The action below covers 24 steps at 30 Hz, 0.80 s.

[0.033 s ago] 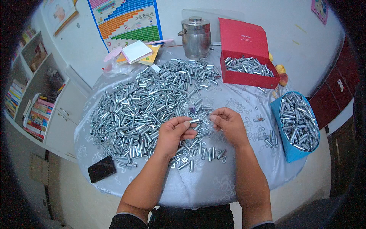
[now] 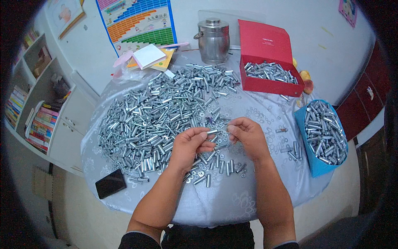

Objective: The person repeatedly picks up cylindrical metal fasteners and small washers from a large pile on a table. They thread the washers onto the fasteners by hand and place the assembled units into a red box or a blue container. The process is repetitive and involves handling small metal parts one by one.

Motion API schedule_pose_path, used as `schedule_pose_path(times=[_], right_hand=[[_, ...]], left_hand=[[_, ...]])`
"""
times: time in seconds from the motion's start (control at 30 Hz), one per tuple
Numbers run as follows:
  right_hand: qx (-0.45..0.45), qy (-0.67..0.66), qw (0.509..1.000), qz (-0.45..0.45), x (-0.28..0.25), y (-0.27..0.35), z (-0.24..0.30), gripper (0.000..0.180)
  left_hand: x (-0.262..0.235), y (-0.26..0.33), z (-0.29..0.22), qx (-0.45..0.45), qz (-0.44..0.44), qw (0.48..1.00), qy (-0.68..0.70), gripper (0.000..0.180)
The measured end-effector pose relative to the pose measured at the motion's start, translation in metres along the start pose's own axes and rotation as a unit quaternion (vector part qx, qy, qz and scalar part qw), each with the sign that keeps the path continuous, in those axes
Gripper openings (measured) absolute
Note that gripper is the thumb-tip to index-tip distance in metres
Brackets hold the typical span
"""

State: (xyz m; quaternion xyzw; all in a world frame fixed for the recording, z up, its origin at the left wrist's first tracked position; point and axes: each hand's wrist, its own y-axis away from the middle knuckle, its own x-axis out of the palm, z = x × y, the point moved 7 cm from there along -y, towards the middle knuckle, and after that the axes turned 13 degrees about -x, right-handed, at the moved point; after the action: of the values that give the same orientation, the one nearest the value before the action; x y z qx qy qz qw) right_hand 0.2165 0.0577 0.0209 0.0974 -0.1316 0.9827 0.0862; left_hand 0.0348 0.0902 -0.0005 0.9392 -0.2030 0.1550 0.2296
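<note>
My left hand (image 2: 188, 145) pinches a short silvery metal sleeve (image 2: 212, 131) between thumb and forefinger, its other fingers loosely curled. Facing it a small gap away, my right hand (image 2: 248, 135) has thumb and forefinger pressed together; whatever they hold is too small to make out. Both hands hover at the right front edge of a big heap of metal sleeves and bolts (image 2: 145, 120). Loose washers (image 2: 202, 173) and several sleeves (image 2: 208, 180) lie on the cloth below my hands.
A blue bin (image 2: 309, 145) and a red lidded box (image 2: 271, 86), both holding metal parts, stand at the right. Behind are a steel pot (image 2: 213, 41) and notebooks (image 2: 149, 56). A black phone (image 2: 110, 184) lies at the left edge of the cloth-covered table (image 2: 232, 203).
My right hand has shifted very slightly left, toward my left hand. The rest looks the same.
</note>
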Motion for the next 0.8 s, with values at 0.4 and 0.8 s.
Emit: schedule_pose_path(times=[0.4, 0.8], right_hand=[[-0.009, -0.001, 1.000, 0.009, 0.013, 0.003, -0.008, 0.013], [-0.098, 0.228, 0.966, 0.077, 0.013, 0.004, 0.020, 0.019]], left_hand=[[0.001, 0.002, 0.000, -0.008, 0.017, 1.000, 0.002, 0.023], [-0.001, 0.000, 0.003, -0.011, 0.040, 0.998, 0.041, 0.025]])
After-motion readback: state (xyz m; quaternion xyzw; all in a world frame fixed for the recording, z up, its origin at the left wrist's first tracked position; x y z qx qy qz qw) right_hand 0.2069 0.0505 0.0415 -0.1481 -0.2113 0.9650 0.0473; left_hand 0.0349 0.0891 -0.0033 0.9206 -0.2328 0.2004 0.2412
